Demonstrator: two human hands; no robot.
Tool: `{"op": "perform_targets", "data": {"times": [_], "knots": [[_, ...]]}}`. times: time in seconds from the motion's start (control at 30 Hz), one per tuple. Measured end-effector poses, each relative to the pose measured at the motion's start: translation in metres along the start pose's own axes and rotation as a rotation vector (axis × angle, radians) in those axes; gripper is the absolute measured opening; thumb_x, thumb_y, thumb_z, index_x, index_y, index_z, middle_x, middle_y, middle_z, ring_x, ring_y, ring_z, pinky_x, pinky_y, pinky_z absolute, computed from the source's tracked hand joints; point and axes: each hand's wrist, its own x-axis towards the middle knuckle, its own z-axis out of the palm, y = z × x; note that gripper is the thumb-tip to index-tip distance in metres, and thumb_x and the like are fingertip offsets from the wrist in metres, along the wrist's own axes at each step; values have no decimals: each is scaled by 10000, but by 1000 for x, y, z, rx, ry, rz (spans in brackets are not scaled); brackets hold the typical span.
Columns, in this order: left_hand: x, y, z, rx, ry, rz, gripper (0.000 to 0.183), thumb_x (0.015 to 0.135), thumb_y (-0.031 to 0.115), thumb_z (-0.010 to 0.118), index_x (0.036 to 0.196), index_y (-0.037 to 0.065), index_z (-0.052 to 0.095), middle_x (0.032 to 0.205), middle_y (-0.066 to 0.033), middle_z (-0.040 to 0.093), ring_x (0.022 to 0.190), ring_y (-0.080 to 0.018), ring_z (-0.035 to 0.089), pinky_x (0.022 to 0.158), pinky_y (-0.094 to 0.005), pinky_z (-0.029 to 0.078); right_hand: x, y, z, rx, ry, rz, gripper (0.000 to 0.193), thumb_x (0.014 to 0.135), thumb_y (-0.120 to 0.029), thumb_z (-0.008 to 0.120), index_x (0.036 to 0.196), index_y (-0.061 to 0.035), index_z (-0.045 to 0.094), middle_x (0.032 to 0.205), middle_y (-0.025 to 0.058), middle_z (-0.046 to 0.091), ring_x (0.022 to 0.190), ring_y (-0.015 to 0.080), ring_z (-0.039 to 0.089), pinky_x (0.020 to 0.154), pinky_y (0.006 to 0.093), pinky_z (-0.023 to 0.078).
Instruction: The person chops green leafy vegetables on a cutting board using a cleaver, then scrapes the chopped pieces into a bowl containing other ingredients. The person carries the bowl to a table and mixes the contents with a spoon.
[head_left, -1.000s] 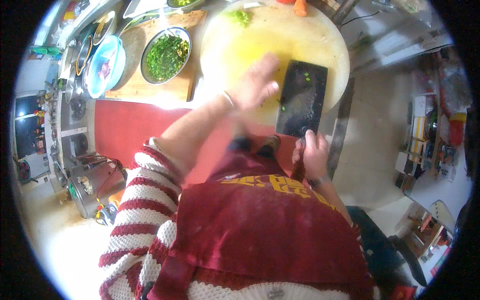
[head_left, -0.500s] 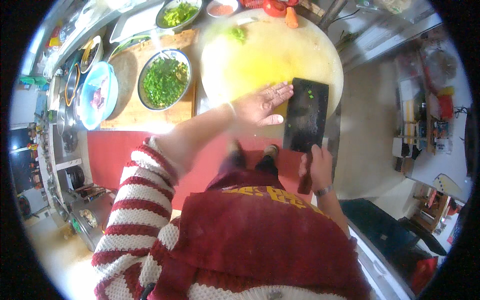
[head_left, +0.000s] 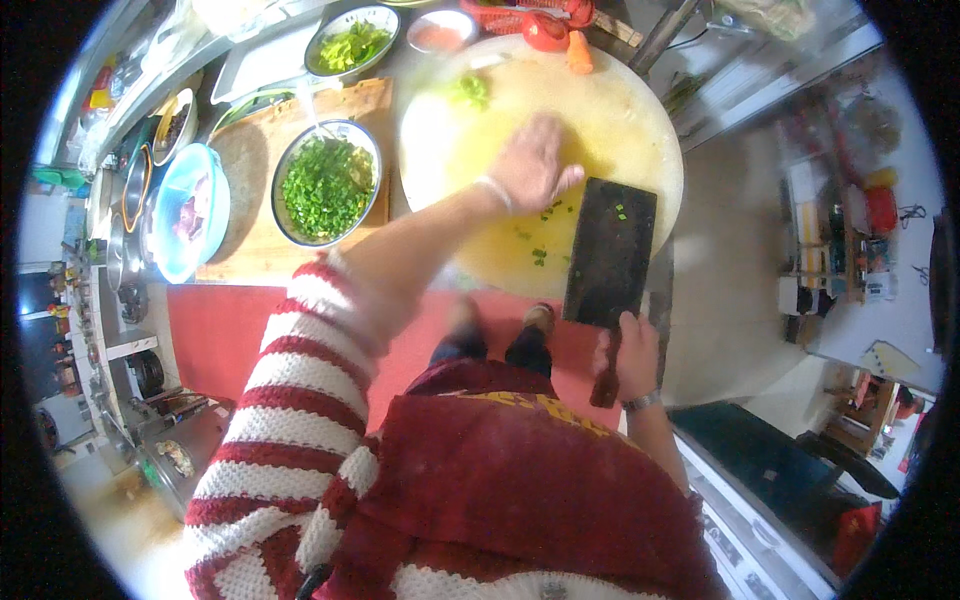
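Observation:
My right hand is wrapped round the wooden handle of a cleaver. The broad dark blade lies over the right side of a round pale chopping board, with a few green bits stuck on it. My left hand is over the board left of the blade, fingers stretched out, somewhat blurred and holding nothing. Small chopped green pieces lie on the board between that hand and its near edge. A lump of green vegetable sits at the board's far left.
Left of the round board, a bowl of chopped greens stands on a wooden board. Beyond are a blue basin, a bowl of cut green stalks and a small white bowl. A tomato and carrot piece lie at the far edge.
My left hand has moved away from the blade, farther up the board. Green bits now show near the board's close edge. The cleaver has shifted slightly toward me, still in my right hand.

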Motion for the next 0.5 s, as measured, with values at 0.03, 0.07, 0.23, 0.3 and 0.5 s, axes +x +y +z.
{"op": "perform_targets", "data": {"times": [0.03, 0.07, 0.23, 0.3, 0.5], "knots": [[-19, 6, -2, -42, -22, 75, 780, 1021, 513, 377, 1491, -103, 290, 1588, -264, 255, 1501, -386, 192, 1228, -459, 170, 1, 1, -1, -21, -22, -31, 233, 1024, -277, 464, 928, -65, 457, 632, 77, 537, 411, 184, 493, 378, 342, 427], [-40, 11, -5, -87, -47, 151, 763, 1022, 495, 391, 1484, -106, 304, 1581, -267, 267, 1494, -393, 209, 1227, -455, 175, 1, 1, -3, -27, -42, -35, 231, 1025, -280, 463, 932, -69, 452, 635, 77, 538, 413, 184, 495, 379, 343, 426], [-98, 8, -27, -475, -155, 226, 672, 1023, 380, 445, 1504, -67, 301, 1580, -262, 278, 1488, -399, 225, 1223, -470, 178, 3, 3, -12, -59, -18, -9, 243, 1030, -290, 461, 917, -77, 441, 637, 77, 538, 415, 185, 499, 379, 342, 423], [-103, 3, -28, -399, -13, 95, 656, 1018, 336, 467, 1523, -40, 281, 1580, -260, 281, 1490, -399, 224, 1221, -478, 175, 1, 3, -13, -13, -19, 4, 263, 1031, -292, 461, 890, -71, 445, 635, 77, 539, 413, 185, 498, 376, 341, 419], [-101, 37, 3, -317, 93, -223, 787, 990, 366, 516, 1550, -56, 157, 1628, -262, 118, 1527, -391, 72, 1228, -516, 83, -10, -2, 12, -106, -16, 15, 246, 1035, -272, 442, 910, -59, 452, 609, 71, 521, 408, 183, 500, 369, 339, 414]]}}
